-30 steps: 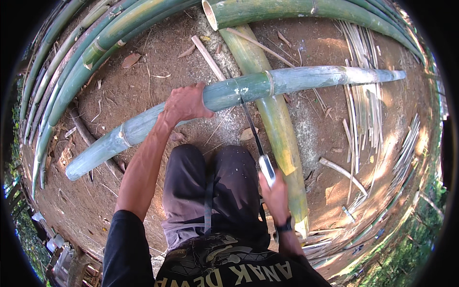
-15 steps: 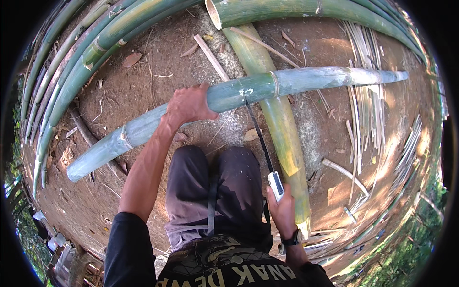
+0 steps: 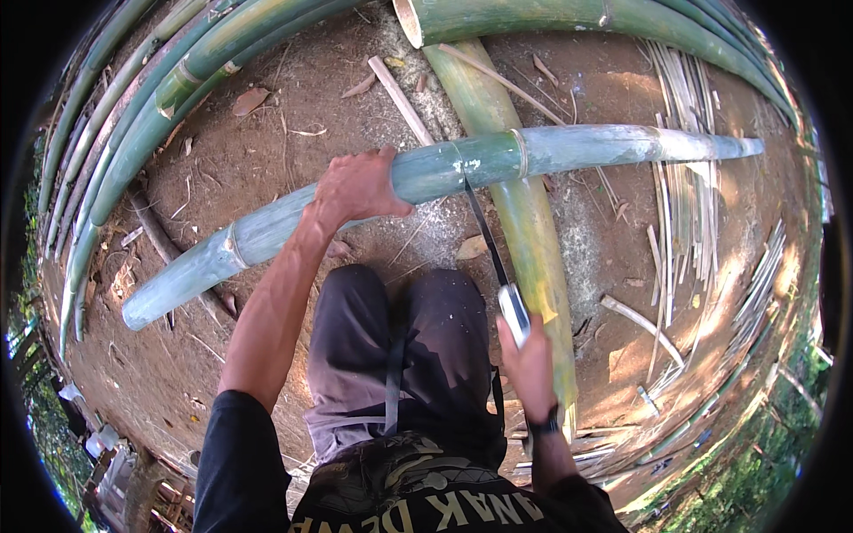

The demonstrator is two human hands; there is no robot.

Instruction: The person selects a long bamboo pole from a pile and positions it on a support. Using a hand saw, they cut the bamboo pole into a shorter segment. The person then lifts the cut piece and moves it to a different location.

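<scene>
A blue-green bamboo pole (image 3: 586,147) lies crosswise in front of my knees, resting over a thicker yellow-green bamboo pole (image 3: 530,253). My left hand (image 3: 360,186) is wrapped over the upper pole, left of where the two cross. My right hand (image 3: 529,360) grips the white handle of a hand saw (image 3: 513,309). Its dark, narrow blade slants up to the near side of the pole, at a thin cut line flecked with pale sawdust. That cut lies between my left hand and a bamboo joint. The blade's far end is hidden at the pole.
Long green bamboo poles (image 3: 133,164) curve along the left, and another thick pole (image 3: 524,22) lies across the far side. Thin split strips (image 3: 689,178) are piled at the right. A wooden stick (image 3: 400,102) and dry leaves lie on brown soil dusted with sawdust.
My right hand has pushed the saw forward, away from me, so less blade shows on the near side of the pole. My left hand keeps its grip.
</scene>
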